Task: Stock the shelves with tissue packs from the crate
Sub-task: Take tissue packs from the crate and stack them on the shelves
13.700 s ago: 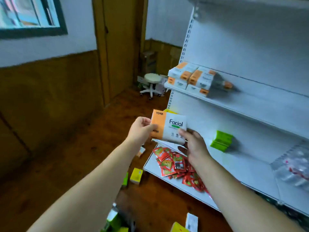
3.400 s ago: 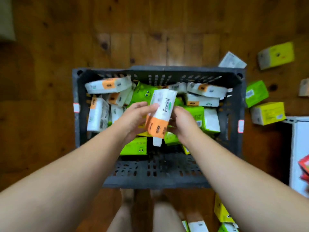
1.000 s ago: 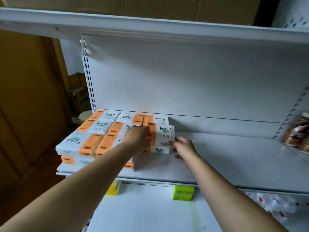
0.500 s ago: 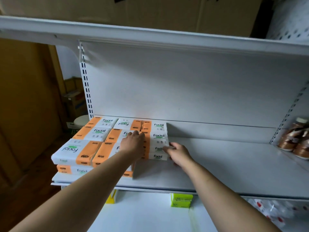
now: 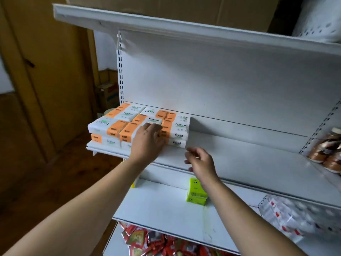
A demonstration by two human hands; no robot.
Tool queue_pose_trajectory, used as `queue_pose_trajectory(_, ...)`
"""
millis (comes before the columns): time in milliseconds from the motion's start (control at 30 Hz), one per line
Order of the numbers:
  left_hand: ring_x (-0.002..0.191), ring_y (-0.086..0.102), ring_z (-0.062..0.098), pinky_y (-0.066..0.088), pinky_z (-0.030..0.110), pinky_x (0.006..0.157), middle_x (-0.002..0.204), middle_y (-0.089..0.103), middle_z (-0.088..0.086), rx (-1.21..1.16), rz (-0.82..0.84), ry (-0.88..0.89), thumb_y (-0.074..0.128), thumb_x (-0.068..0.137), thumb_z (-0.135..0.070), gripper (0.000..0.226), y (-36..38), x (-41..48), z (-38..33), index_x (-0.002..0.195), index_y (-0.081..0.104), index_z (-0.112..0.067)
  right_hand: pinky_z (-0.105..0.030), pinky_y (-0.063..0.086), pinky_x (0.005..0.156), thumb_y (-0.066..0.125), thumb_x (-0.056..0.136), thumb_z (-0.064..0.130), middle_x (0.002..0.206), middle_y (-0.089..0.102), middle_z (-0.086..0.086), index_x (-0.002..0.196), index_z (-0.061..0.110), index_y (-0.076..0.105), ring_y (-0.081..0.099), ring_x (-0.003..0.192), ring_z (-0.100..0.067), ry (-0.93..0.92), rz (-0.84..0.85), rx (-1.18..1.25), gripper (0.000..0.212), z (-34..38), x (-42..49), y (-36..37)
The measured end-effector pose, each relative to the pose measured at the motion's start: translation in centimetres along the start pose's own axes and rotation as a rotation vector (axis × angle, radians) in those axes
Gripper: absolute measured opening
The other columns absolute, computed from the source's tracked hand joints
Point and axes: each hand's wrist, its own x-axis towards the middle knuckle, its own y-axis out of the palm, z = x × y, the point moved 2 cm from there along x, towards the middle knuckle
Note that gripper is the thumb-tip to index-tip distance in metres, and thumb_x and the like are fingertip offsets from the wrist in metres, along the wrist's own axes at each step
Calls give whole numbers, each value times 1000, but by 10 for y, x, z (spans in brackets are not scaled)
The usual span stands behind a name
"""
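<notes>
Left hand (image 5: 147, 140) flat on shelved tissue packs (image 5: 140, 124); right hand (image 5: 202, 161) loosely open, empty.

Left hand (image 5: 147, 140) flat against stacked tissue packs (image 5: 140, 124) on shelf (image 5: 249, 159); right hand (image 5: 201, 160) empty, apart

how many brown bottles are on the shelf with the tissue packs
2 show, though more may be cut off: both at the shelf's far right end, one bottle behind, the other nearer the front and cropped by the frame edge.
</notes>
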Motion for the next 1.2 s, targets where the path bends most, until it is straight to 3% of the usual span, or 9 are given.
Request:
queue_pose_trajectory(200, 112, 50, 21, 35, 26, 87, 117, 58, 3, 197, 11, -209, 64, 84, -24, 39, -51, -133, 40, 121, 57, -16, -23, 39, 53, 53, 91, 9, 77, 61, 1, 80, 22, 59, 58, 65, -14, 191, 246, 164, 18, -25, -98, 59)
queue_pose_trajectory(433, 105, 55, 17, 43, 26, 87, 111, 59, 0, 327, -94, -575, 64, 86, -25, 36, -164, -280, 89, 120, 58, -17, -21, 44, 53, 54, 91, 10, 86, 64, -3, 85, 19, 61, 60, 67, -12, 290, 641, 91, 13, -40, -214, 161)
queue_pose_trajectory(800, 91, 59, 15, 42, 24, 77, 85, 62, -7, 146, -442, -1194, 66, 84, -22, 22, -319, -539, 128, 105, 64, -18, -23, 36, 50, 50, 94, 10, 77, 58, -2, 80, 18, 56, 53, 61, -11, 351, 1017, -88, 17, -48, -410, 292)
queue_pose_trajectory(967, 87, 59, 14, 43, 19, 67, 90, 64, -3, 112, -431, -1399, 66, 84, -23, 19, -369, -656, 153, 103, 64, -20, -22, 36, 49, 50, 94, 11, 75, 57, -4, 78, 18, 54, 53, 61, -12, 426, 1174, -228, 18, -82, -519, 344)
queue_pose_trajectory(1067, 87, 58, 12, 43, 22, 76, 90, 64, -4, 75, -416, -1515, 66, 83, -24, 17, -374, -711, 175, 100, 64, -21, -24, 36, 52, 50, 94, 11, 79, 57, -5, 79, 17, 54, 54, 64, -13, 485, 1233, -343, 17, -113, -564, 367)
queue_pose_trajectory(1200, 87, 60, 14, 42, 23, 75, 88, 65, -4, -36, -412, -1668, 67, 83, -19, 11, -341, -779, 214, 92, 62, -23, -22, 35, 49, 51, 92, 7, 81, 57, -6, 86, 14, 59, 52, 60, -11, 528, 1289, -504, 11, -180, -599, 394)
